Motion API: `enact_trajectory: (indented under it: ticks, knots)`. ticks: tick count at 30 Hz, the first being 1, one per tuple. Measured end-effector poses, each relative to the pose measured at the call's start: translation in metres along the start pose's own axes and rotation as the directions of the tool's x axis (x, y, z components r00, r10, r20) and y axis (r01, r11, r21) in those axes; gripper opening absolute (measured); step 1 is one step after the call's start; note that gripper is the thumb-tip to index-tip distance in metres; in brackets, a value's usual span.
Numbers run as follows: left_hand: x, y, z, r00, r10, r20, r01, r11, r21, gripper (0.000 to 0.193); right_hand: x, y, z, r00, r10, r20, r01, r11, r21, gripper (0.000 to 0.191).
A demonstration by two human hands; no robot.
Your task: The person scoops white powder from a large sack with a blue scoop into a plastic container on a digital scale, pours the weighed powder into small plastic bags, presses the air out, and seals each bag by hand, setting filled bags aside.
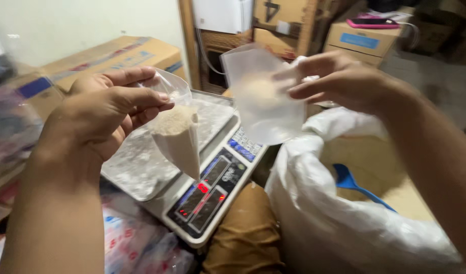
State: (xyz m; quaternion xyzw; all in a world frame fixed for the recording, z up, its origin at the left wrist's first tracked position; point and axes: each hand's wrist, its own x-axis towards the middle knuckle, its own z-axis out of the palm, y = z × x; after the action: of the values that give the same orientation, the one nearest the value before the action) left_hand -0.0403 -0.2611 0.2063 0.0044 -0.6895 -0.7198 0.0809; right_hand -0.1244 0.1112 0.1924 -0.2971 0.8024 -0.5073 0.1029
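Looking down from the head camera: left hand (103,114) holds a small clear plastic bag part-filled with pale tan powder (178,137), its grip closed on the bag's gathered neck, thumb pressed against the forefinger, so the filled corner hangs in a point above the steel pan of the digital weighing scale (141,162); whether the tip touches the scale cannot be told. Right hand (339,81) pinches a second clear plastic bag with a thin dusting of powder (263,99), fingers together on its upper right edge, the bag held up in the air above the scale's keypad and blurred. Both bags judged light, limp and slick; film would slide or tear under a hard pull, and the open mouths would spill if tipped. Best hold seems the bunched neck above the powder line, not the sagging body. Beside the scale, lower right, a large white woven sack of tan powder (314,213) stands open with a blue plastic scoop (352,183) lying in it. Brown cardboard boxes (116,56) stacked behind.
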Motion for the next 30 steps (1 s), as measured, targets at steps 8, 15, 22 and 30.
enact_trajectory:
  ticks: [8,15,22,30]
  knots:
    - [-0.002,-0.041,0.083,0.973,-0.079,0.219,0.112,0.984,-0.141,0.062,-0.101,0.078,-0.101,0.710,0.563,-0.422,-0.701,0.517,-0.490,0.044]
    - [-0.016,-0.085,0.126,0.888,-0.007,0.460,0.108,0.975,-0.193,0.070,-0.140,0.191,-0.013,0.834,0.335,-0.438,-0.249,-0.481,-0.841,0.021]
    - [-0.036,-0.096,0.142,0.889,-0.257,0.378,0.286,0.958,-0.020,0.070,-0.146,0.248,-0.014,0.999,0.032,-0.029,-0.027,-0.060,-0.998,0.065]
    - [-0.038,-0.103,0.146,0.896,-0.270,0.352,0.280,0.960,0.023,0.070,-0.139,0.259,0.006,0.573,0.050,-0.818,-0.780,0.339,-0.526,0.136]
